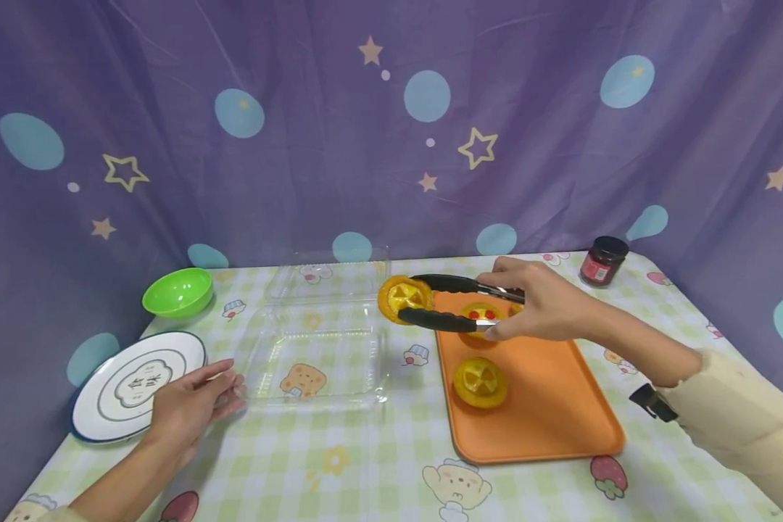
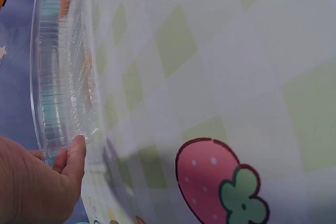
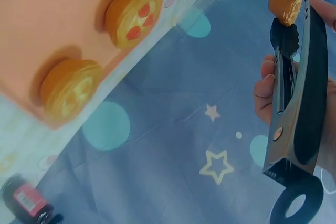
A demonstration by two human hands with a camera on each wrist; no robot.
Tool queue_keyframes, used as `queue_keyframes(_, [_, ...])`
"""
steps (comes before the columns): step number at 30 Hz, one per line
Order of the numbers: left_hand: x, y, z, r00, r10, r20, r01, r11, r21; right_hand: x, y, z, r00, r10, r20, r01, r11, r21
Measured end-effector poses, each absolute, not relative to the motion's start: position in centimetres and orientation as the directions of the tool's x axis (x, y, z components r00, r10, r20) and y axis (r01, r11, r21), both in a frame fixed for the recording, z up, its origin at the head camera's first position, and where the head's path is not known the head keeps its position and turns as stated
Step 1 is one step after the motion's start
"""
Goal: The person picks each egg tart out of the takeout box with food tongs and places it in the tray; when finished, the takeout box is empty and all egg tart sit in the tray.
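My right hand (image 1: 535, 301) grips black-and-silver tongs (image 1: 453, 284), which pinch a yellow tart (image 1: 404, 299) in the air just left of the orange tray. In the right wrist view, the tart (image 3: 286, 1) sits between the black tips of the tongs (image 3: 310, 93). My left hand (image 1: 192, 402) holds the left edge of a clear plastic box (image 1: 313, 399) with its lid raised at the back. Seen from the left wrist, the fingers (image 2: 76, 156) lie against the end of the box (image 2: 55, 77); their far side is hidden.
On the orange tray (image 1: 548, 406) are a plain yellow tart (image 1: 480, 383), a tart with red pieces (image 3: 134, 19) and another yellow tart (image 3: 71, 90). A white plate (image 1: 111, 391) and green bowl (image 1: 179, 293) stand left. A dark jar (image 1: 603, 261) is back right.
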State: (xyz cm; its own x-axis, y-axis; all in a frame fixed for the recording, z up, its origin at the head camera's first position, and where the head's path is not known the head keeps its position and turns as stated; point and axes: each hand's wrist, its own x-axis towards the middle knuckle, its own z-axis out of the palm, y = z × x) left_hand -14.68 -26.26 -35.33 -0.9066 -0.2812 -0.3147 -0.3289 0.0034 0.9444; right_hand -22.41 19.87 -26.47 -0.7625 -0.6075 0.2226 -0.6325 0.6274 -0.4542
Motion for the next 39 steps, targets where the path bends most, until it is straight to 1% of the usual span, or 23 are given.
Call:
queue_keyframes(3, [-14.6, -26.3, -35.3, -0.905, -0.28, -0.321, -0.335, 0.0, 0.942, -22.3, 20.8, -26.2, -0.771, -0.594, 0.228, -0.626, 0.644, -0.44])
queue_keyframes(8, [-14.6, -26.3, -35.3, -0.904, -0.276, -0.325, -0.337, -0.005, 0.941, -21.9, 23.0, -25.5, -0.81, -0.542, 0.222, -0.582, 0.7, -0.413])
queue_keyframes(10, [-14.6, -26.3, -35.4, -0.908, -0.273, -0.319, -0.33, -0.005, 0.944, -21.7, 24.0, -25.5, -0.811, -0.535, 0.239, -0.585, 0.716, -0.382])
queue_keyframes(13, [-14.7, -26.3, -35.3, -0.91, -0.274, -0.312, -0.326, 0.004, 0.946, -21.3, 25.4, -25.8, -0.792, -0.54, 0.284, -0.61, 0.718, -0.336])
queue_keyframes(17, [-14.7, -26.3, -35.3, -0.907, -0.281, -0.313, -0.329, 0.009, 0.944, -21.0, 27.1, -26.6, -0.789, -0.531, 0.309, -0.612, 0.721, -0.325])
queue_keyframes(20, [-14.7, -26.4, -35.3, -0.911, -0.271, -0.31, -0.324, 0.004, 0.946, -20.8, 27.9, -27.1, -0.816, -0.503, 0.285, -0.577, 0.74, -0.346])
queue_keyframes(24, [-14.7, -26.3, -35.3, -0.912, -0.266, -0.311, -0.323, 0.001, 0.946, -20.5, 29.0, -27.4, -0.876, -0.436, 0.208, -0.483, 0.782, -0.393])
queue_keyframes(27, [-14.7, -26.3, -35.3, -0.908, -0.274, -0.318, -0.331, 0.0, 0.944, -20.2, 30.0, -27.5, -0.903, -0.399, 0.161, -0.429, 0.807, -0.406])
queue_keyframes(29, [-14.7, -26.3, -35.2, -0.908, -0.273, -0.317, -0.33, 0.001, 0.944, -20.1, 30.5, -27.7, -0.897, -0.404, 0.182, -0.443, 0.806, -0.393])
queue_keyframes(33, [-14.7, -26.3, -35.2, -0.909, -0.275, -0.312, -0.327, 0.01, 0.945, -19.9, 31.5, -28.2, -0.847, -0.45, 0.282, -0.525, 0.792, -0.313])
queue_keyframes(35, [-14.7, -26.3, -35.2, -0.91, -0.276, -0.311, -0.328, 0.016, 0.945, -19.6, 31.9, -28.4, -0.83, -0.462, 0.314, -0.545, 0.793, -0.274])
queue_keyframes(39, [-14.7, -26.3, -35.2, -0.906, -0.278, -0.319, -0.336, 0.013, 0.942, -18.8, 32.6, -28.6, -0.856, -0.429, 0.287, -0.504, 0.815, -0.285])
